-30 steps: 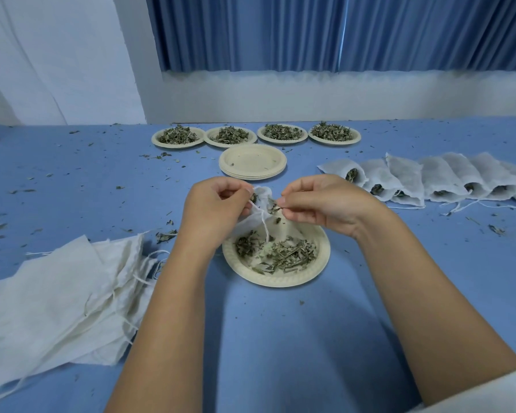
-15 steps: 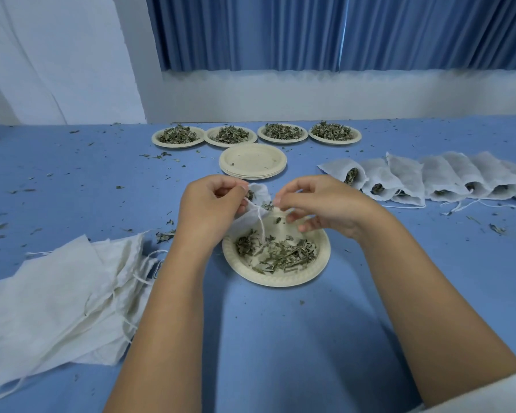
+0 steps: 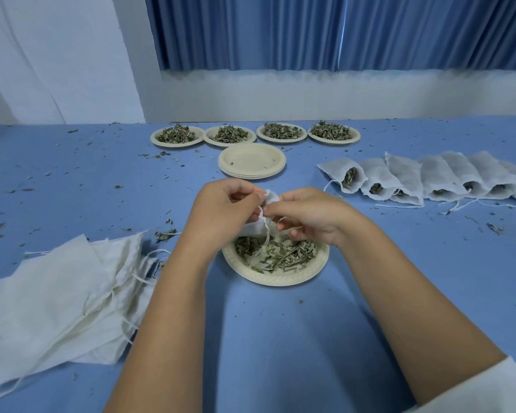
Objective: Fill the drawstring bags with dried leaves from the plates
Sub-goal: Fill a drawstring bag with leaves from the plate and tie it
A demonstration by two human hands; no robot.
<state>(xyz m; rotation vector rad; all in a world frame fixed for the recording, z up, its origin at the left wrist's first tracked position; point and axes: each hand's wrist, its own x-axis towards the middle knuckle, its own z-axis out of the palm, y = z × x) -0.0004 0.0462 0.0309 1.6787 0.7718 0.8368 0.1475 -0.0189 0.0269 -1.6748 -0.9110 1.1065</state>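
I see my left hand (image 3: pixel 224 210) and right hand (image 3: pixel 307 213) both pinching the drawstring bag (image 3: pixel 271 198) between their fingertips, just above the plate (image 3: pixel 280 278) of dried leaves (image 3: pixel 277 253).

The counter (image 3: pixel 280 338) was covered with a plain blue surface, and small dark crumbs lay scattered over it. Behind its far edge a low white wall (image 3: pixel 310 93) ran across the room. Above this wall hung a blue curtain (image 3: pixel 310 31) with many vertical folds. At the left a white curtain (image 3: pixel 42 55) hung beside a pale pillar (image 3: pixel 137 55). The light was soft and even, with faint shadows on the counter.
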